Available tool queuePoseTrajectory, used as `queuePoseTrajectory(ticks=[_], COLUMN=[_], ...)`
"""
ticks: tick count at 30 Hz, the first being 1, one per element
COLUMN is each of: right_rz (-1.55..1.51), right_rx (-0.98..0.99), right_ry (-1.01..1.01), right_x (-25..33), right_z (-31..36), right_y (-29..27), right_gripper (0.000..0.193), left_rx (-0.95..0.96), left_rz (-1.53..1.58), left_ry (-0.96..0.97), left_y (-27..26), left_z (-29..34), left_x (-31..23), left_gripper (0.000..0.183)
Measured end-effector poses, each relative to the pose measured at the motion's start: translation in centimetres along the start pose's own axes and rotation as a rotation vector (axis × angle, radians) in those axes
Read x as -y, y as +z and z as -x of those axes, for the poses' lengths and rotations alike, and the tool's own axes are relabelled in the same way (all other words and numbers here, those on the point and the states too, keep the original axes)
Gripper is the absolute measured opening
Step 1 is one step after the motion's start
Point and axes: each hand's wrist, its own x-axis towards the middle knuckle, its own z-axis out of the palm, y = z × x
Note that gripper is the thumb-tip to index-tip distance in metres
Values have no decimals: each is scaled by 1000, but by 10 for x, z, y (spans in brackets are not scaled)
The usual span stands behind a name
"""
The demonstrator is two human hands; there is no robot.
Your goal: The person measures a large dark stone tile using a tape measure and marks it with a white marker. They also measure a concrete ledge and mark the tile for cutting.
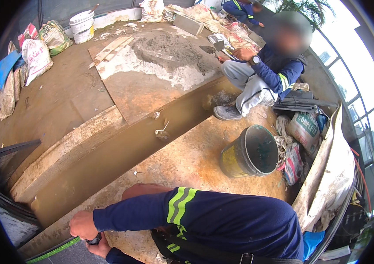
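At the lower left, a green tape measure [54, 251] has its blade drawn out along a dark grey slab [75, 256]. My left hand [101, 247] is closed around a dark piece at the blade's end, seemingly its case. Just above it, my right hand [83, 225] reaches across from the right, curled into a fist next to the blade. Whatever sits inside that fist is hidden. Both my arms wear navy sleeves, the right with yellow-green and grey reflective bands.
A channel of muddy water [121, 152] runs beyond my hands. Across it, wet mortar [169, 53] lies on a board [145, 94]. A co-worker [261, 75] squats at the far right holding a trowel. A black bucket [248, 152], filled sacks [303, 130] and a white pail [82, 27] stand around.
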Motion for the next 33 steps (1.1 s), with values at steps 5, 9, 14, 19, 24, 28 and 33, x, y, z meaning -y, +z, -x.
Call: queuePoseTrajectory(ticks=[5, 9, 14, 19, 24, 28, 33], right_rz=[-15, -183, -529, -883, -488, -669, -464], right_rx=[-71, -257, -680, -992, -676, -1041, -828], right_ry=[-2, 9, 150, 292, 100, 97, 112], right_x=[4, 7, 4, -2, 18, 11, 2], right_z=[1, -3, -13, -6, 0, -5, -2], right_y=[-7, -25, -66, -112, -102, -94, -90], right_gripper=[22, 20, 13, 12, 12, 11, 13], left_rx=[-31, -22, 46, 141, 125, 116, 103], left_rz=[-35, 20, 114, 126, 115, 156, 134], left_ry=[5, -41, -100, -110, -93, -97, -72], left_y=[3, 10, 10, 6, 10, 9, 10], left_z=[7, 14, 13, 15, 19, 21, 21], left_x=[-1, 0, 2, 3, 4, 5, 5], left_gripper=[50, 51, 54, 54, 54, 54, 54])
